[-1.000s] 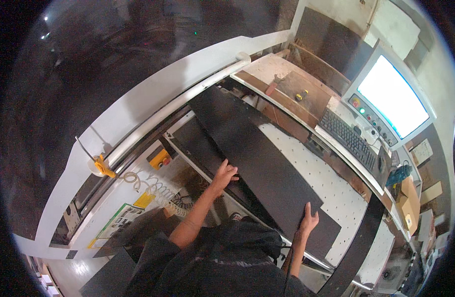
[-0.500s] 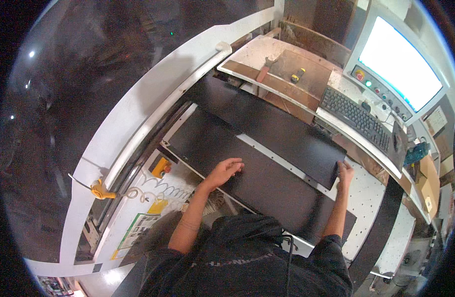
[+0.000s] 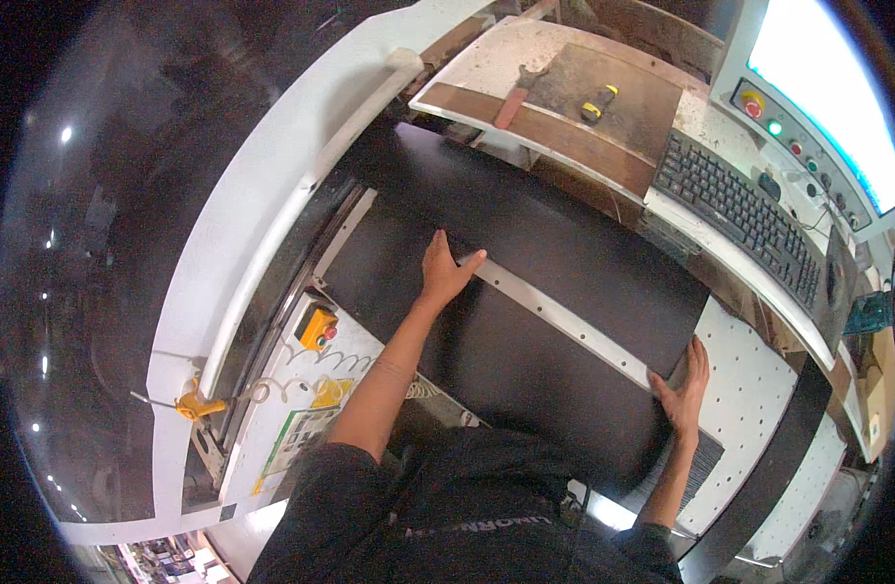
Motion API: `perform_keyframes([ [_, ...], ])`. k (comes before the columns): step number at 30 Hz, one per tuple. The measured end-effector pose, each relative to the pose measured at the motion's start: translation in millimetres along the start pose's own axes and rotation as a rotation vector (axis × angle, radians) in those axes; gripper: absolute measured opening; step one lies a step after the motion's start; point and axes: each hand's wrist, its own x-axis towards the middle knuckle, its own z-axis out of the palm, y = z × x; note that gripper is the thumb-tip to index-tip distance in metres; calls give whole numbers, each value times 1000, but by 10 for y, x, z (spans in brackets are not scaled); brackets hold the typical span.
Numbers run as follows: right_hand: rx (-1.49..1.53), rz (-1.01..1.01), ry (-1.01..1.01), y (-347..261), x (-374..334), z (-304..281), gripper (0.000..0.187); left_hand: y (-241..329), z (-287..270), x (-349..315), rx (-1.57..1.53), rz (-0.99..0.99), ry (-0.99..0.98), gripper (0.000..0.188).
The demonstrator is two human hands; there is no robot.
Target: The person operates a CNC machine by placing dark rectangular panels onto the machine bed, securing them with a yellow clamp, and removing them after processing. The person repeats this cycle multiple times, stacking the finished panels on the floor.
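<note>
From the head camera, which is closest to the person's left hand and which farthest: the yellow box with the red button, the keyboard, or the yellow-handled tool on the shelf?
Measured from the left hand, which lies flat on the dark panel:
1. Yellow box with red button, down to the hand's left on the white machine frame.
2. Yellow-handled tool, up on the brown shelf ahead.
3. Keyboard, off to the right below the screen.

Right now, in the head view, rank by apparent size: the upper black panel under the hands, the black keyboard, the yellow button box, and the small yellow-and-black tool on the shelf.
1. Upper black panel
2. Black keyboard
3. Yellow button box
4. Yellow-and-black tool, though it lies farther from the camera.
</note>
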Motion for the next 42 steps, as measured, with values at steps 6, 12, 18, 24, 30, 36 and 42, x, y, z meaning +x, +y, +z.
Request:
perform_keyframes([
  [6,102,-30,27,157,120,89,93,10,392,216,286,-11,27,126],
  [12,96,-12,22,114,432,125,86,175,233,364,293,-68,13,130],
  [18,50,-40,-11,104,590,294,88,-112,209,534,292,-20,96,123],
  [24,85,-79,13,-124,756,448,84,-255,56,700,283,-8,148,114],
  [30,63,-99,34,-132,760,443,78,-131,47,676,336,32,228,104],
  [36,56,-39,150,-62,767,443,56,-263,75,713,281,92,540,84],
  [42,-67,-17,161,50,672,500,45,-235,32,658,291,-57,545,75],
])
